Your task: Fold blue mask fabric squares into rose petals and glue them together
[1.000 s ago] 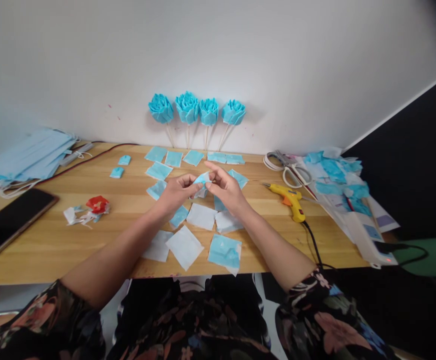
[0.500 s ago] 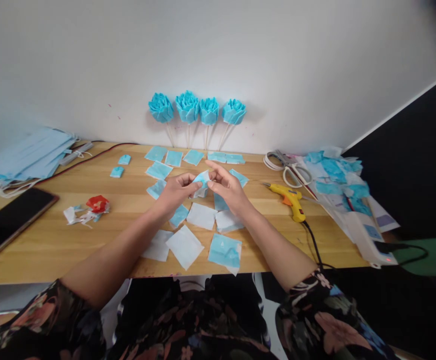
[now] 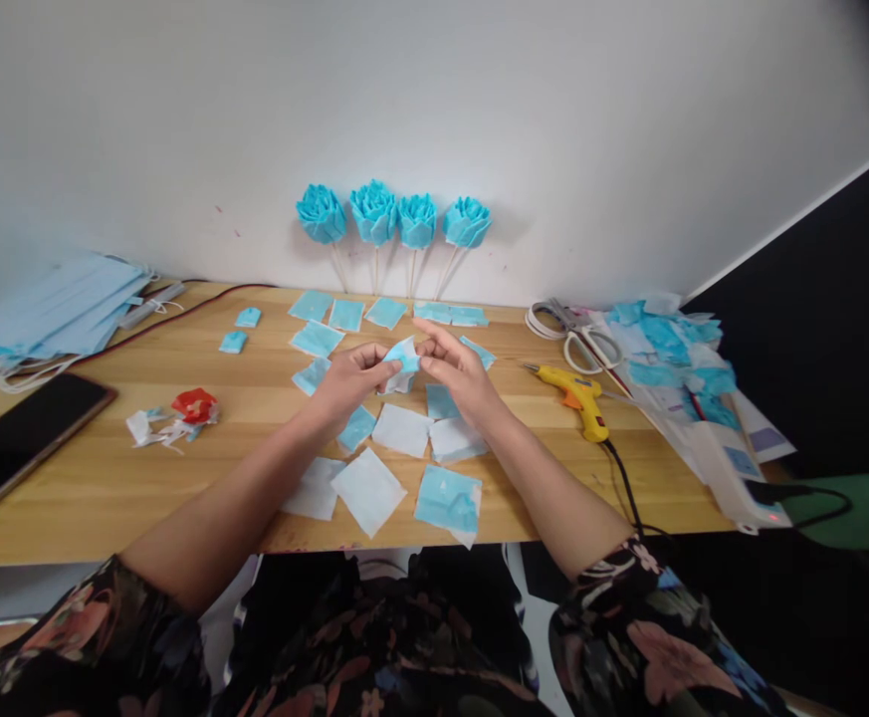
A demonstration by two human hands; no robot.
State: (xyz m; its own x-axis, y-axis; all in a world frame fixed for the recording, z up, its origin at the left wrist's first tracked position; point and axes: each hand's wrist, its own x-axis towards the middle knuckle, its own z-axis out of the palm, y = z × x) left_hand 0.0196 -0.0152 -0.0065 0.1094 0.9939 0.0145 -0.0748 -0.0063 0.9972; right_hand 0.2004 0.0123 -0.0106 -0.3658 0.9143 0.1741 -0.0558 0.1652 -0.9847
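Between my hands is a small folded blue-and-white fabric piece (image 3: 404, 356), held above the table. My left hand (image 3: 354, 376) pinches its left side between thumb and fingers. On the other side, my right hand (image 3: 458, 370) grips the right edge with its thumb and bent fingers, the index finger stretched out. Several blue and white squares lie around and below my hands, among them a white square (image 3: 369, 492) and a blue square (image 3: 448, 500) near the front edge. Two small folded blue pieces (image 3: 248, 318) sit to the left.
Several blue fabric flowers (image 3: 373, 213) on sticks lean on the wall. At right are a yellow glue gun (image 3: 581, 393), scissors (image 3: 590, 351), blue scraps (image 3: 654, 334) and a white power strip (image 3: 740, 483). At left lie a phone (image 3: 23, 438), masks (image 3: 61, 304) and a red scrap (image 3: 195, 405).
The fingers of my right hand have shifted slightly right along the folded piece, and more of its surface shows. The things on the table have not moved.
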